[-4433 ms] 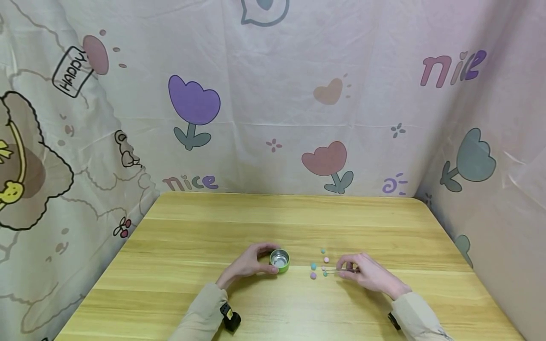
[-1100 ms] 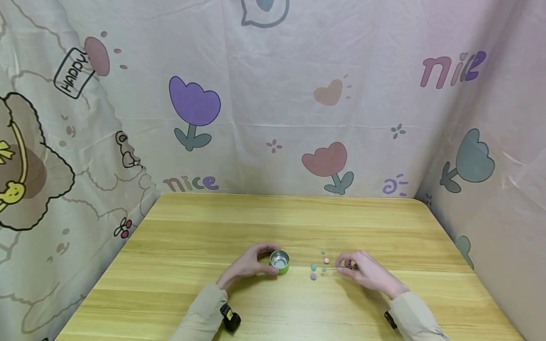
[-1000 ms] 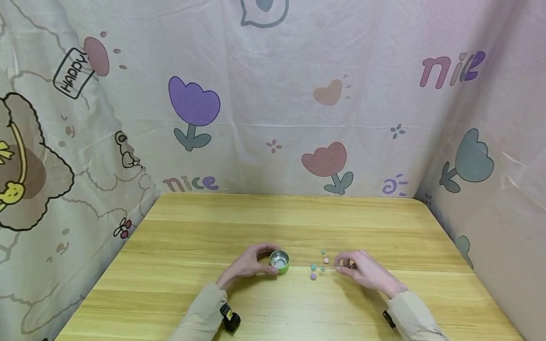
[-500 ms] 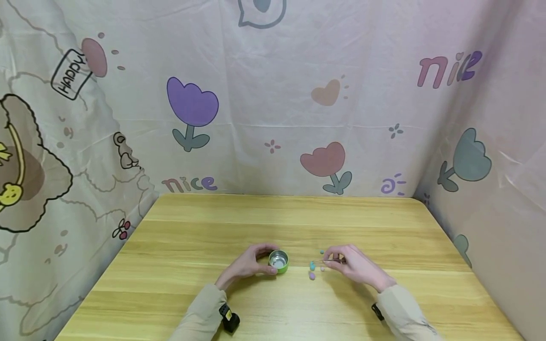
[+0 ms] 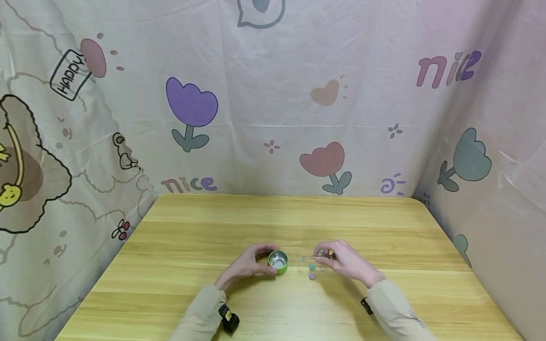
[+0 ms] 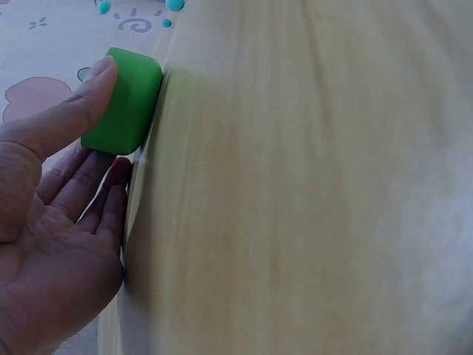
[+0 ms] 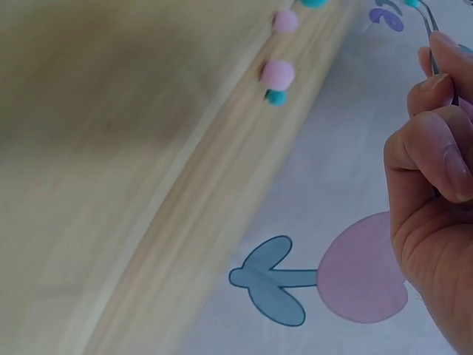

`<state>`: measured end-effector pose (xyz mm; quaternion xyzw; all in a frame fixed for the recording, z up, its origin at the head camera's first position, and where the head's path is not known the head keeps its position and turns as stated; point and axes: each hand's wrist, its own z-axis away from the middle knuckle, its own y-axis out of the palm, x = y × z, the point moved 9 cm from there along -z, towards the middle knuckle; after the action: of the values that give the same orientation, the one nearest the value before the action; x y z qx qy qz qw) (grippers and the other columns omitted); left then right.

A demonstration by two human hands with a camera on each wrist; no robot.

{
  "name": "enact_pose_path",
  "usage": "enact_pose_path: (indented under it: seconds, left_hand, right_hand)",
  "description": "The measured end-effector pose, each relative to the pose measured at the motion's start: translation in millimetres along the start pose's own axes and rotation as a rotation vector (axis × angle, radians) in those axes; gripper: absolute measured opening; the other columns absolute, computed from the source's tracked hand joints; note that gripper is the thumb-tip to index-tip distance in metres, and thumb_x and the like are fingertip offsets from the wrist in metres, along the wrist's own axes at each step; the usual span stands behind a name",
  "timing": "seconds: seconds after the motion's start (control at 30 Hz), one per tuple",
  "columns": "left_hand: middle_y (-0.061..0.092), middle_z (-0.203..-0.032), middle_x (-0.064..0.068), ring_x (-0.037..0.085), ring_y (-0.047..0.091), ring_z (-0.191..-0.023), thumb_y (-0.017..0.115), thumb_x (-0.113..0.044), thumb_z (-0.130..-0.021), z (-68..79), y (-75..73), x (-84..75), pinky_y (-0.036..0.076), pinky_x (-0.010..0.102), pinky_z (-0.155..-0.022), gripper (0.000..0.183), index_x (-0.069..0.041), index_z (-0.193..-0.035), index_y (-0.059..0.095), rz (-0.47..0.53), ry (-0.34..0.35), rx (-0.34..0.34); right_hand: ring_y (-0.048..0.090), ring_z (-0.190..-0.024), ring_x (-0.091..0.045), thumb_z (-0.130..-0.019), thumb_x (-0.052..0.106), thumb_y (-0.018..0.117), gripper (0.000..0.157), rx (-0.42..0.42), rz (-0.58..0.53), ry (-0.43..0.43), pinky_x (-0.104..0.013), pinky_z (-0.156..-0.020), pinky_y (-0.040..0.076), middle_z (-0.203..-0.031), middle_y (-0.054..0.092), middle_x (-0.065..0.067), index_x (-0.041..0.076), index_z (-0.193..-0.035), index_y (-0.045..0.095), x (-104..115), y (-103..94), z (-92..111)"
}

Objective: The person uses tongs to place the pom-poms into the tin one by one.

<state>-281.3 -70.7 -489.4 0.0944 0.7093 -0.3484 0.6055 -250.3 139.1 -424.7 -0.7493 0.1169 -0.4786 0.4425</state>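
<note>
My left hand [image 5: 247, 263] holds a small round tin [image 5: 282, 271], green outside and bare metal inside, upright on the table. In the left wrist view the thumb presses the near side of the green tin [image 6: 133, 103], with fingers behind it. My right hand [image 5: 350, 261] pinches metal tweezers [image 5: 314, 256] above the table, right of the tin. A small teal ball [image 5: 303, 258] sits at their tips; the right wrist view shows the bent tweezer tips [image 7: 426, 21] too. Below the right hand lie a teal ball [image 5: 312, 267], a purple ball [image 5: 312, 276] and a pink ball [image 5: 322, 269].
A further teal ball [image 5: 321, 252] is partly covered by the right fingers. The right wrist view shows a larger pink ball [image 7: 278, 75] next to a teal one [image 7: 276, 97]. Patterned cloth [image 5: 273, 94] hangs behind the wooden table [image 5: 204, 222] and at both sides.
My right hand has lifted a teal ball in the tweezers from among the others and carried it left towards the tin. The left hand and tin stay put.
</note>
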Motion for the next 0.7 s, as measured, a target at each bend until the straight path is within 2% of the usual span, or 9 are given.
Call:
enact_pose_path:
  seconds: [0.17,0.33,0.57,0.7]
  left_hand:
    - [0.061,-0.135,0.024,0.043,0.051,-0.134,0.082,-0.008,-0.081,0.2,0.0,0.3,0.036,0.060,-0.119,0.060,0.005,-0.134,0.056,0.004,-0.005,0.001]
    - [0.061,-0.135,0.024,0.043,0.051,-0.134,0.082,-0.007,-0.081,0.4,0.0,-0.2,0.036,0.060,-0.120,0.060,0.006,-0.134,0.056,0.009,-0.008,-0.001]
    - [0.061,-0.135,0.025,0.043,0.052,-0.134,0.082,-0.007,-0.081,0.4,0.0,-1.4,0.036,0.059,-0.119,0.061,0.006,-0.134,0.056,0.002,0.000,-0.005]
    - [0.062,-0.135,0.024,0.042,0.053,-0.133,0.082,-0.007,-0.080,0.1,0.0,-0.8,0.037,0.059,-0.119,0.061,0.006,-0.134,0.056,-0.002,0.001,-0.007]
  right_hand:
    - [0.040,-0.052,0.004,-0.096,0.015,0.067,0.008,0.015,-0.035,-0.003,-0.015,-0.045,0.038,-0.071,0.064,-0.004,0.010,-0.101,0.071,6,4.6,-8]
    - [0.040,-0.050,0.005,-0.096,0.016,0.067,0.009,0.009,-0.020,-0.023,-0.014,-0.045,0.038,-0.071,0.063,-0.003,0.011,-0.101,0.071,13,7.5,-15]
    - [0.039,-0.053,0.005,-0.095,0.016,0.068,0.008,0.013,0.019,-0.047,-0.014,-0.049,0.038,-0.069,0.057,0.009,0.013,-0.101,0.072,20,13.1,-24]
    - [0.040,-0.054,0.005,-0.095,0.016,0.068,0.009,0.027,0.017,-0.051,-0.014,-0.049,0.038,-0.070,0.056,0.011,0.012,-0.102,0.072,22,17.0,-28]
